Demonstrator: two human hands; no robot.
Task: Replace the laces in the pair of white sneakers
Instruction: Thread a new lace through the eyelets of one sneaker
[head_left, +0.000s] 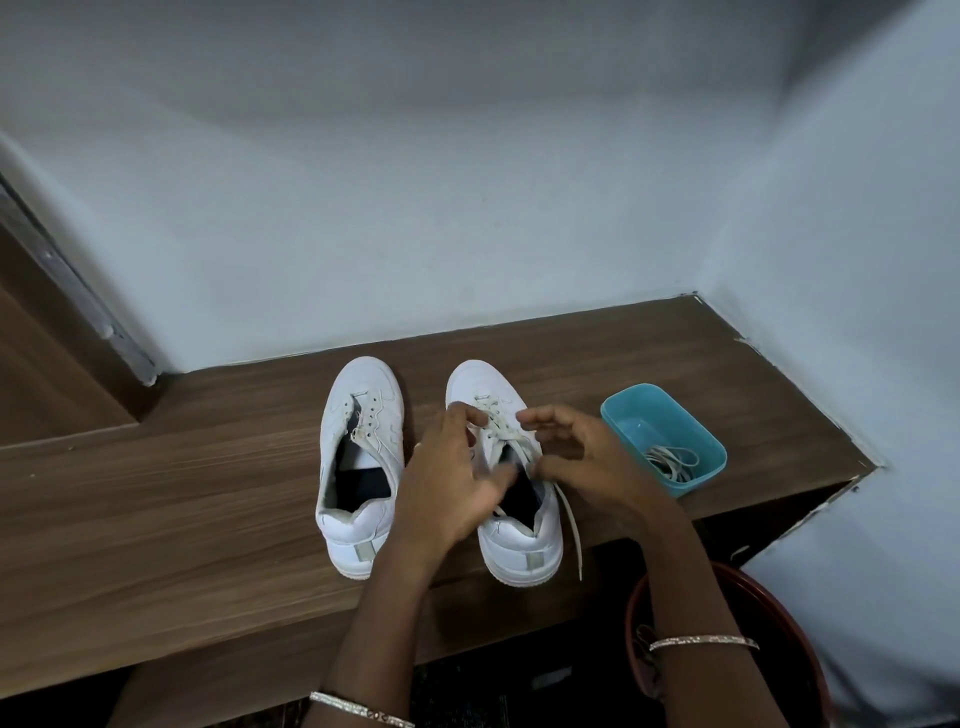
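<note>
Two white sneakers stand side by side on the desk (208, 493), near its middle, toes toward the back edge and heels close to the front edge. The left sneaker (361, 462) has bare eyelets and its tongue lies open over a dark insole. The right sneaker (519, 540) carries a lace (570, 525) through its upper eyelets. One loose end of the lace trails past the heel on the right side and hangs over the front edge of the desk.

Both hands are over the right sneaker. The left hand (447, 483) comes in from the shoe's left side. Its fingers (470, 415) curl down and hook round the lace at the eyelets, while its thumb, blurred, stretches across the shoe's opening. The right hand (582, 457) sits on the shoe's right side, half spread. Its fingers (540, 415) are loosely curved above the lacing and held apart from the thumb, which lies near the collar where the loose end starts. Each wrist wears a thin bangle (701, 643).

A teal tub (639, 402) stands near the right end of the desk, just beside the right hand, with a bundle of laces (672, 460) in its near corner. A red bin (789, 639) shows below the desk's front right corner, partly behind the right forearm.
</note>
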